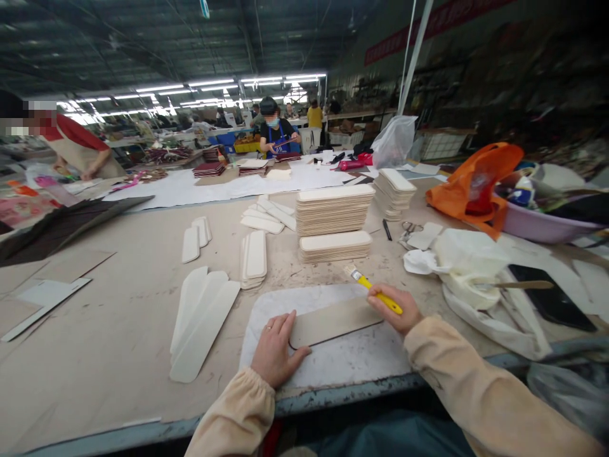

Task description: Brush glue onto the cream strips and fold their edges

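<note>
A long beige panel with rounded corners (pixel 335 322) lies on a pale, stained board (pixel 354 363) near the table's front edge. The fingers of my left hand (pixel 278 348) are apart and rest on the panel's left end, the thumb at its lower corner. My right hand (pixel 394 308) is closed round the yellow handle of a paintbrush (pixel 365 282), beside the panel's right end; the bristles point up and left, beyond the panel's far edge. Fanned cream panels (pixel 204 327) lie left of the board. Behind it stand stacks of cream strips (pixel 334 212).
Right of my arm are a white cloth or bag (pixel 471 260), a dark phone-like slab (pixel 549 295), scissors (pixel 410 230), an orange bag (pixel 476 184) and a purple basin (pixel 547 219). Small panels (pixel 191 244) lie farther left. Other people work across the tables.
</note>
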Demonstrator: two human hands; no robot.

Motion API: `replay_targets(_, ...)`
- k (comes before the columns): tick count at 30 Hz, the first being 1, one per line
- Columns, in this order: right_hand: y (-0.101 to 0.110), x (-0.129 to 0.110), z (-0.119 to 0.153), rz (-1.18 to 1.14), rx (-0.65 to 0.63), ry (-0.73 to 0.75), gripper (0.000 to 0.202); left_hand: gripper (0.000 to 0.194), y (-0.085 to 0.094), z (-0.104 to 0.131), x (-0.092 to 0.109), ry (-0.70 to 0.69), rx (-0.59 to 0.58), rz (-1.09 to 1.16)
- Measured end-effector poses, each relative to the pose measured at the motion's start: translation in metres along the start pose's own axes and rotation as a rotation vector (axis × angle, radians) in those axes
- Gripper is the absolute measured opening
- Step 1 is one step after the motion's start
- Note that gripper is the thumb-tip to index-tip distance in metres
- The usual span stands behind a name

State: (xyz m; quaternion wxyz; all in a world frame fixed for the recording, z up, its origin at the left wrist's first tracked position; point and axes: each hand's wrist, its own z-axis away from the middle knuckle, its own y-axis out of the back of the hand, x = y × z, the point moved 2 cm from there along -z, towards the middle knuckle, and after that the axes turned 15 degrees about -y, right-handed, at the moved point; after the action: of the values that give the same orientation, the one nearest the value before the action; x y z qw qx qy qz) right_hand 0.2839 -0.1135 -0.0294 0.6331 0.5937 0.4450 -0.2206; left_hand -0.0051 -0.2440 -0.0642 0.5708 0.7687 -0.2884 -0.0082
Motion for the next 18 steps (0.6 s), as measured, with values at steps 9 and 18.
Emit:
replay_targets(9,-0.008,-0.025,0.028,-0.907,-0.122,-0.564,0.025,0.016,0.009,0.021,-0.001,-0.057,0.239,0.105)
replay_targets(18,-0.048,-0.036,0.026,-0.833,-0.165,-0.603,0.033,0.024,0.008,0.022,0.005,-0.171,0.139,0.125)
